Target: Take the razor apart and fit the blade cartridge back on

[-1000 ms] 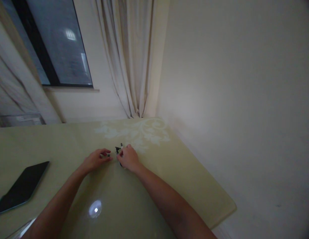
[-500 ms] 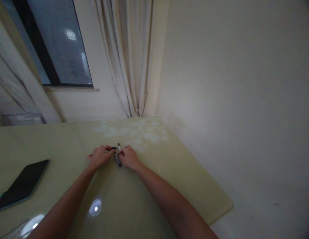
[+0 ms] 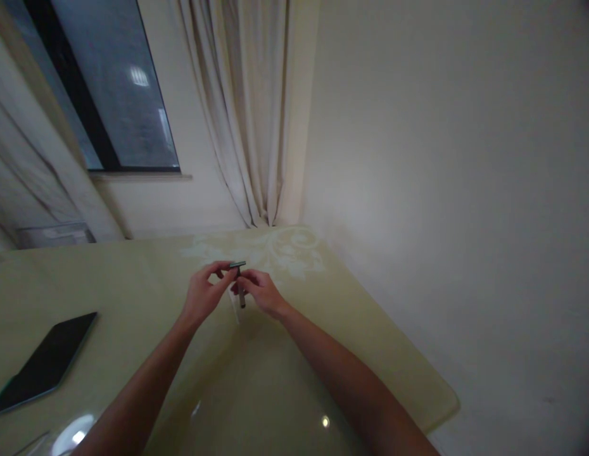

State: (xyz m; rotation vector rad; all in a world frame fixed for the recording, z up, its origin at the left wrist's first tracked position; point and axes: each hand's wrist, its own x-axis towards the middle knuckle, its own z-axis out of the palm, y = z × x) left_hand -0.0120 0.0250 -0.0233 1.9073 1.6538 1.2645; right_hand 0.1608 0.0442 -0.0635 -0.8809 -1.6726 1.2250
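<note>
Evidently both hands are busy with one small cluster near the far side of the table; take that cluster as the clock's centre. From about nine o'clock comes the left hand, thumb and forefinger closed in a pinch on a dark crosspiece, the remaining fingers loosely bent. Opposite, between three and four, the right hand has its thumb and fingers drawn together around a slim dark piece, whose lower end points to six o'clock. The crosspiece lies across the slim piece's upper end, roughly like a T; I cannot tell whether the two are joined. Well apart, between eight and nine, a black tablet-like slab lies flat on the table. A white floral pattern spreads at two o'clock, a pale curtain hangs at twelve, and a dark-framed window sits toward eleven.
</note>
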